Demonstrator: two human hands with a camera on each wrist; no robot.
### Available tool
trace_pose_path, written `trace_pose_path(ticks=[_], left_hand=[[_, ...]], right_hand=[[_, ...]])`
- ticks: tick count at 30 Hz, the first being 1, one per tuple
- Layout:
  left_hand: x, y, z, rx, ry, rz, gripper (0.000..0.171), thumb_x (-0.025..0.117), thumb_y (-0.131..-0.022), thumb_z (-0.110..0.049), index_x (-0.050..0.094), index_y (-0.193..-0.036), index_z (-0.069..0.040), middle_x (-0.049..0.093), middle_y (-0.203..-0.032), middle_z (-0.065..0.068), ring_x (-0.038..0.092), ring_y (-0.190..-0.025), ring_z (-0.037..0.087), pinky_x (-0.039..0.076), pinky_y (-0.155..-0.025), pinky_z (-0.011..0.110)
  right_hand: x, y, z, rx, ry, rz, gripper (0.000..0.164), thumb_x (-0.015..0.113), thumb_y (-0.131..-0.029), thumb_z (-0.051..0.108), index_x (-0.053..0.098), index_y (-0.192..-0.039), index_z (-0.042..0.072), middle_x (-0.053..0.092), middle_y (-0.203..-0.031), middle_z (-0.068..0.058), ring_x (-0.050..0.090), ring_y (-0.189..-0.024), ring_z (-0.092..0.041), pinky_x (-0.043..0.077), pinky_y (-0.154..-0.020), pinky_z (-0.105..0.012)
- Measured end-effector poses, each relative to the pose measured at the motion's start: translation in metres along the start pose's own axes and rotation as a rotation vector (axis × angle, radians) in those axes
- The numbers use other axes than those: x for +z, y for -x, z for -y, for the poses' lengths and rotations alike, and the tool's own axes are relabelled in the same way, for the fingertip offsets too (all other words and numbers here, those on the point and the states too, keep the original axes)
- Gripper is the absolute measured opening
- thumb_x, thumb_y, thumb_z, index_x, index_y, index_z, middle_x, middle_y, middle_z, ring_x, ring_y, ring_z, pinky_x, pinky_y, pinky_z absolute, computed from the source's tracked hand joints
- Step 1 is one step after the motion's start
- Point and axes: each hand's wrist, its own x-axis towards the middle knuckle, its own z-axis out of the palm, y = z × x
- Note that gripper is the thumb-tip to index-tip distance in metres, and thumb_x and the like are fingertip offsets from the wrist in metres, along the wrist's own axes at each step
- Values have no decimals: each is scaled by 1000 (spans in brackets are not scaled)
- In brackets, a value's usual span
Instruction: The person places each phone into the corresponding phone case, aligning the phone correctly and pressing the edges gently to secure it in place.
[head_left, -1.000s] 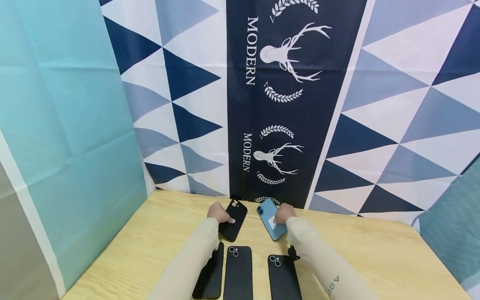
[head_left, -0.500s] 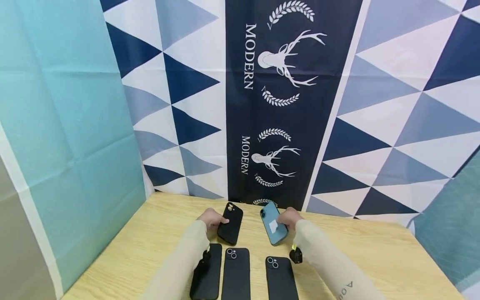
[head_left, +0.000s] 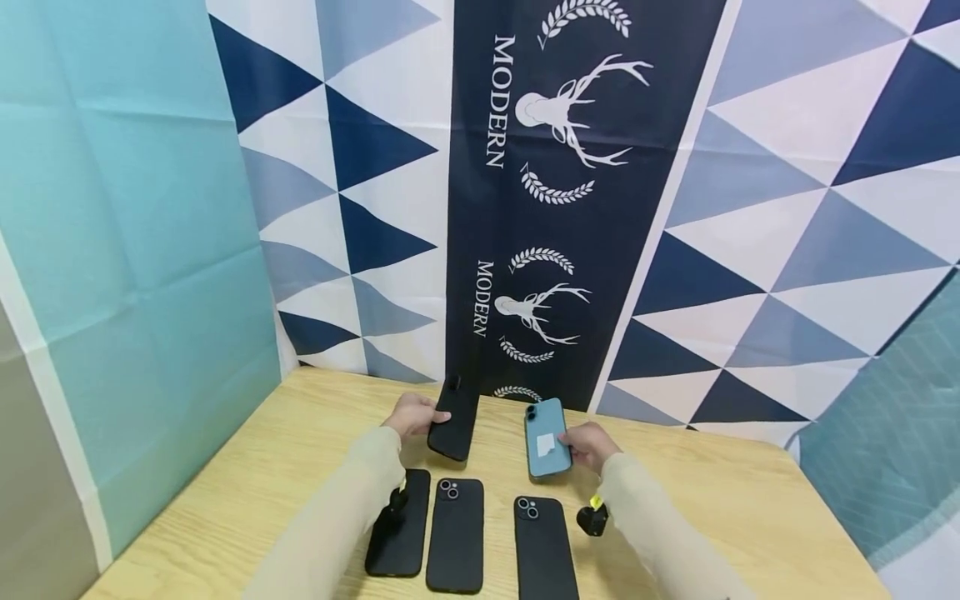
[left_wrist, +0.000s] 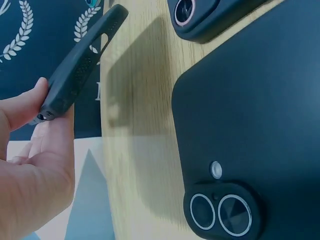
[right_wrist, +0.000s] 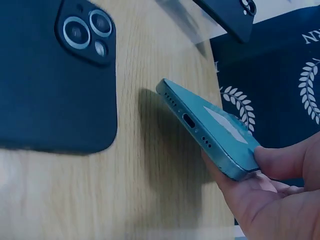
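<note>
My left hand [head_left: 411, 415] pinches a black phone case [head_left: 453, 425] by its left edge. The left wrist view shows this case [left_wrist: 75, 70] tilted above the table, with an open camera hole. In my right hand [head_left: 592, 444] is a blue phone [head_left: 542, 423] with a torn white sticker [head_left: 546, 444] on its back. Seen from the right wrist, the thumb presses on the back of the blue phone [right_wrist: 200, 125], fingers beneath, and its charging port end faces the camera. Both items cast shadows on the wood.
Closer to me on the wooden table [head_left: 675, 500] lie a glossy black phone [head_left: 401, 529], a black-cased phone [head_left: 455, 542] in the middle and another black-cased phone [head_left: 546, 550] to the right. A patterned curtain [head_left: 525, 208] hangs behind the table's far edge.
Both hands have lifted what they hold off the table. The case and the blue phone now stand more upright. The left hand has shifted slightly left. The head view has shifted a little.
</note>
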Motion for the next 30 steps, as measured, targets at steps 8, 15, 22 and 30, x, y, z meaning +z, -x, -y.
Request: trace_pose_path(ticks=[8,15,22,30], left_hand=[[3,13,0,8,91,1,30,71,-89,-8,66,-114,7,69,-113,23,73,-96,29,59,-88,38],[7,31,-13,18,147,12,23,69,-89,-6,69,-109,6,73,-109,21,75,-93,26,60,-85,35],[12,50,-17,57,192,-5,23,69,-89,-3,68,-107,9,72,-105,23,75,-83,21,61,-82,36],[13,69,-15,76,223,29,24,68,-90,-4,68,-110,9,73,-106,22,75,-83,20,61,-82,35]], right_hand=[[7,7,-13,5,-118,78,39,47,-98,0,42,-130,-23,54,-87,-8,51,-74,-13,48,-65,-19],[17,26,-13,-6,-224,134,39,42,-101,4,43,-133,-18,56,-92,-7,53,-78,-12,50,-67,-19],[26,43,-15,-20,-383,194,41,37,-104,5,38,-137,-19,60,-81,-1,58,-70,-4,54,-63,-16],[31,57,-18,-60,-457,216,45,34,-104,5,31,-143,-18,65,-91,-3,64,-81,-4,59,-74,-21]])
